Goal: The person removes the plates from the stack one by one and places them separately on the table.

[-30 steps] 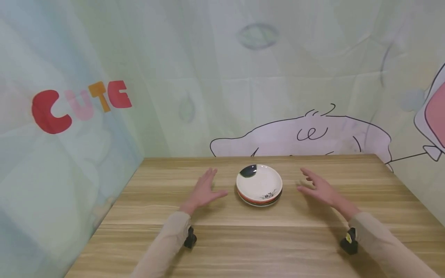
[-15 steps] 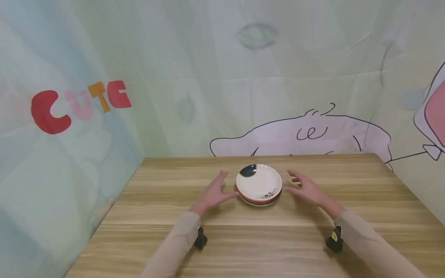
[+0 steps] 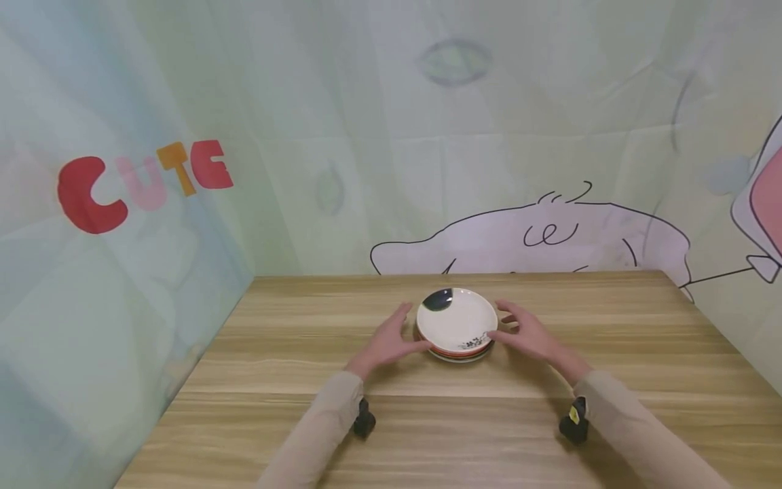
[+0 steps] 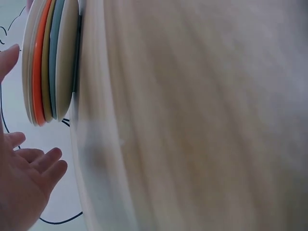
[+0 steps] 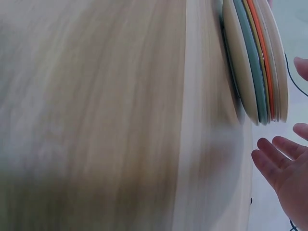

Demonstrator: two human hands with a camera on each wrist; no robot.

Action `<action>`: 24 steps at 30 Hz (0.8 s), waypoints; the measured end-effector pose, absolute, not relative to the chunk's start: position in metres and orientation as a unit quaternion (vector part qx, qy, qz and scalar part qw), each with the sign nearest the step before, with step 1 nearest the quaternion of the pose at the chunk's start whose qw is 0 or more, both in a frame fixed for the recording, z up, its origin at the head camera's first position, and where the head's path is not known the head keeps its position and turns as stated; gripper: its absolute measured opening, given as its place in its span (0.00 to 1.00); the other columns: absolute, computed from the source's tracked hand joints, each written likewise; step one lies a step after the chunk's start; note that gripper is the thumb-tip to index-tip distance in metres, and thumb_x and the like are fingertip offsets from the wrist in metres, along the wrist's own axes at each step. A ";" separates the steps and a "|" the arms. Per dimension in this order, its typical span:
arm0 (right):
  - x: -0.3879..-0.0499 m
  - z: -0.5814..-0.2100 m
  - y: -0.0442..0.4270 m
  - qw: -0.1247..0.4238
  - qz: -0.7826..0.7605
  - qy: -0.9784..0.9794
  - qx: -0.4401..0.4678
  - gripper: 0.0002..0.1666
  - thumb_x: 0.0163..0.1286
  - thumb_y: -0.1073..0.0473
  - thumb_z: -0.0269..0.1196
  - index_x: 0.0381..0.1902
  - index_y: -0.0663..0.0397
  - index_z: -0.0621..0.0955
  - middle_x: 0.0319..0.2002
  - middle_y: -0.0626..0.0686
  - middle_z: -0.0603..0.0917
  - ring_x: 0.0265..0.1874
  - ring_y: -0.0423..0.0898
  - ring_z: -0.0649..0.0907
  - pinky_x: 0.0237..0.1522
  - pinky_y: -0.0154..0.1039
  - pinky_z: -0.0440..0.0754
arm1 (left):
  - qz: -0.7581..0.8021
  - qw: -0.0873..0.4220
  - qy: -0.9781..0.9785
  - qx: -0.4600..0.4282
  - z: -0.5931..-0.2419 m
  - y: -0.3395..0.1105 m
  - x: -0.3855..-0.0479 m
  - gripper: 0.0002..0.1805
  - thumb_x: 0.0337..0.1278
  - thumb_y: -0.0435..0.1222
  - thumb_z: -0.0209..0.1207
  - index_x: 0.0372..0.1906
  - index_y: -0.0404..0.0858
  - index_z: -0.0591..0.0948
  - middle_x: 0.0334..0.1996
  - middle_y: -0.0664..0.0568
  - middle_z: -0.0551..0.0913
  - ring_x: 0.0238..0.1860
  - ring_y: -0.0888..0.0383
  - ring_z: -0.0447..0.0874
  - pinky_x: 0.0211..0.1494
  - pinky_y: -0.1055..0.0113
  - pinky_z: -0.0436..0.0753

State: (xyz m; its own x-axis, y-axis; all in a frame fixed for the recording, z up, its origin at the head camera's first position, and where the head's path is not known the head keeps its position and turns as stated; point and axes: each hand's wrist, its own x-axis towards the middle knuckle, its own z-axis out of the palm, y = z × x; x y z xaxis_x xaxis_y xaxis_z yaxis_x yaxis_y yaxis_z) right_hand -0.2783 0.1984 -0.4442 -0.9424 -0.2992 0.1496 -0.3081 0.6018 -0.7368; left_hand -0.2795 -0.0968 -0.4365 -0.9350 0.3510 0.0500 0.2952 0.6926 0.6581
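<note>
The left hand (image 3: pixel 386 345) is free, its thumb and fingers spread apart just beside the stack of plates (image 3: pixel 457 324). The plates sit upright, near the far edge of the table (image 3: pixel 464 421); their rims show white, orange, mustard, teal and cream, and the top one has a dark patch and a small floral print. Right of them, the right hand (image 3: pixel 528 334) is likewise empty, thumb apart from the fingers. The table has a wood-grain surface with streaks running left to right. Around it hangs a pale, creased fabric backdrop (image 3: pixel 379 136): at left, lettering (image 3: pixel 146 201) reads CUTE in red, pink and orange; behind the plates comes a black-outlined lilac figure (image 3: pixel 489 244); at far right, a pink balloon (image 3: pixel 768 204).
</note>
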 end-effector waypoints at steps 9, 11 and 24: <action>-0.280 -0.445 0.185 0.001 0.413 -0.897 0.156 0.45 0.57 0.47 0.64 0.64 0.64 0.61 0.60 0.65 0.67 0.49 0.58 0.75 0.49 0.51 0.76 | 0.372 0.056 0.911 0.170 -0.433 -0.088 -0.279 0.56 0.37 0.56 0.67 0.70 0.38 0.51 0.66 0.43 0.60 0.63 0.48 0.63 0.65 0.51 0.62; -0.281 -0.445 0.183 0.003 0.413 -0.898 0.155 0.44 0.57 0.49 0.64 0.64 0.65 0.60 0.60 0.65 0.67 0.48 0.57 0.75 0.48 0.51 0.76 | 0.379 0.058 0.907 0.175 -0.433 -0.087 -0.279 0.56 0.36 0.55 0.67 0.70 0.38 0.51 0.66 0.43 0.61 0.63 0.48 0.63 0.65 0.51 0.61; -0.282 -0.445 0.180 0.016 0.417 -0.895 0.155 0.44 0.56 0.53 0.65 0.64 0.70 0.59 0.56 0.66 0.70 0.44 0.57 0.76 0.45 0.48 0.78 | 0.381 0.056 0.906 0.178 -0.438 -0.083 -0.284 0.55 0.35 0.56 0.68 0.69 0.40 0.54 0.63 0.45 0.66 0.61 0.50 0.65 0.65 0.52 0.62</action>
